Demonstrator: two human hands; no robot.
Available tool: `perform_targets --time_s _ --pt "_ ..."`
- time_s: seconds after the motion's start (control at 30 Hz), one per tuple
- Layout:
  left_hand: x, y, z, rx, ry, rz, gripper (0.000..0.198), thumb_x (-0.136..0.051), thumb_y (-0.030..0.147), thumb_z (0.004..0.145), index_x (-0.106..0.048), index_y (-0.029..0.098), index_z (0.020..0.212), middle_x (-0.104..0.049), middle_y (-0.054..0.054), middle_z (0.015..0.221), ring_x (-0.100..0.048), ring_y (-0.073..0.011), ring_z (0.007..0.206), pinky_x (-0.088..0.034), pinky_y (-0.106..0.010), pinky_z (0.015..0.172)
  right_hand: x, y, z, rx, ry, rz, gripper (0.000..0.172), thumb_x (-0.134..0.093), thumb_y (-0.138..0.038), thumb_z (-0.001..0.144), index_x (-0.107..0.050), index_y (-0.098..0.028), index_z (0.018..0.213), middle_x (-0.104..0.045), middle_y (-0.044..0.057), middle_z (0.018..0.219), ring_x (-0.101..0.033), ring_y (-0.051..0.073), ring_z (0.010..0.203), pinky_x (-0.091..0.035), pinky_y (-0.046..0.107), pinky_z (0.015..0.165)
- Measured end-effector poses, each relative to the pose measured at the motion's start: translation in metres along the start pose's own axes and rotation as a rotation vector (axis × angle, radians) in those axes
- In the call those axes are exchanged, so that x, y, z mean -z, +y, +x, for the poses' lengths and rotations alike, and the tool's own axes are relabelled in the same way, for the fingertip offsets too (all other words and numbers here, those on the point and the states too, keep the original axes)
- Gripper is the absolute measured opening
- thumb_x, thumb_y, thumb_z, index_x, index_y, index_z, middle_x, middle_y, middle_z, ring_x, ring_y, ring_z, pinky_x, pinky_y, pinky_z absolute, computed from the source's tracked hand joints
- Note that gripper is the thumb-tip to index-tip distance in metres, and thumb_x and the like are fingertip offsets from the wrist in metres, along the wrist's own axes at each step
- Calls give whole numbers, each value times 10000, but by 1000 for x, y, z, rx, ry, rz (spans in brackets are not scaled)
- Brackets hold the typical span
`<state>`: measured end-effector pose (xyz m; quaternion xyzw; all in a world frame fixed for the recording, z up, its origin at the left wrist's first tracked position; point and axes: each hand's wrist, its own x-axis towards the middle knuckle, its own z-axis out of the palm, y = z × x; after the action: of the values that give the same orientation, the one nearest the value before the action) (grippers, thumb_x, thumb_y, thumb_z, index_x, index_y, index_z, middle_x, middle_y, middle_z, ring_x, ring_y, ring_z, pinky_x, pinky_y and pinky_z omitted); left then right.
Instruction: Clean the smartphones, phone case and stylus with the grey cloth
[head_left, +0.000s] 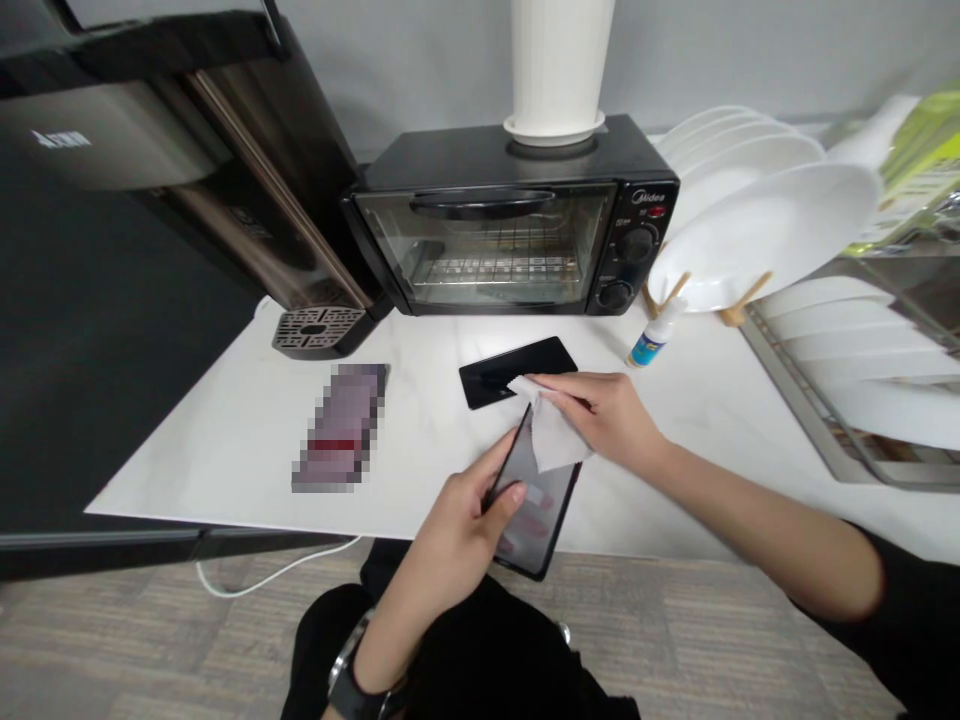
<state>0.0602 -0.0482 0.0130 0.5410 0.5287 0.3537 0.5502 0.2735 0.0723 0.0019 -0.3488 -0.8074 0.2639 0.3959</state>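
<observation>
My left hand [476, 515] grips a dark smartphone [546, 520] by its left edge, thumb over the screen, at the counter's front edge. A pale grey wiping cloth [556, 440] is pinched in the fingers of my right hand [611, 415]. It drapes over the upper end of the held phone. Just behind lies a second black phone [510, 372], flat on the counter and partly covered by the cloth and my right fingers. A small white spray bottle [654, 335] with a blue label stands to the right, apart from both hands.
A black toaster oven [487, 250] stands at the back, a white pot [559, 70] on top. Left are a dispenser machine [322, 330] and a pixelated flat object [341, 430]. White plates [765, 230] and a dish rack [810, 400] fill the right.
</observation>
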Motion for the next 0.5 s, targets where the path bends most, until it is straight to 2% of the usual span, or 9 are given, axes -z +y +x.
perform_targets --time_s 0.07,0.1,0.13,0.2,0.33,0.37,0.43,0.5 --pt "3 0 2 -66 92 60 569 -658 383 1005 -555 273 1554 -676 -54 1488 -643 -246 1372 -483 -389 1200 2 3 2 -105 -21 -111 350 -600 -464 1039 -782 -226 858 -782 42 774 -694 192 673 -490 333 673" --pt "3 -1 3 -79 154 72 530 -669 382 993 -609 273 1509 -651 -44 1522 -608 -251 1418 -461 -388 1222 3 4 3 -147 -37 -156 440 -604 -510 1029 -710 -219 717 -687 22 625 -604 169 567 -424 328 615" --pt "3 -1 5 -80 209 74 501 -678 392 982 -653 261 1465 -656 -49 1516 -611 -261 1416 -489 -386 1196 4 5 5 -171 -62 -180 512 -595 -539 1027 -629 -217 630 -588 2 540 -520 148 514 -365 327 588" --pt "3 -1 7 -60 286 62 482 -696 418 960 -702 218 1398 -722 -85 1419 -684 -283 1318 -587 -375 1067 6 7 6 -169 -125 -156 528 -548 -530 1046 -571 -214 624 -502 -22 524 -445 126 504 -311 319 575" --pt "5 2 8 -56 367 31 505 -746 455 917 -735 167 1332 -810 -103 1185 -784 -254 1035 -640 -311 863 9 6 7 -143 -229 -5 359 -464 -453 1079 -666 -206 914 -622 -24 717 -509 115 603 -336 273 572" --pt "5 4 8 -46 360 15 518 -757 462 907 -736 170 1335 -817 -94 1145 -793 -227 912 -640 -290 788 9 5 6 -157 -220 14 365 -478 -466 1074 -648 -207 881 -603 -30 702 -493 112 599 -329 271 568" --pt "5 6 8 -9 304 -24 548 -769 473 897 -726 191 1365 -822 -76 1111 -755 -169 682 -615 -261 645 10 4 5 -202 -161 -5 473 -534 -525 1047 -539 -212 692 -489 -47 589 -413 106 555 -290 286 557" --pt "3 7 8 1 278 -40 559 -775 470 895 -716 208 1386 -818 -73 1137 -738 -149 645 -612 -258 644 10 4 5 -243 -97 -47 589 -574 -575 1019 -401 -221 579 -381 -54 512 -337 103 523 -250 306 553"
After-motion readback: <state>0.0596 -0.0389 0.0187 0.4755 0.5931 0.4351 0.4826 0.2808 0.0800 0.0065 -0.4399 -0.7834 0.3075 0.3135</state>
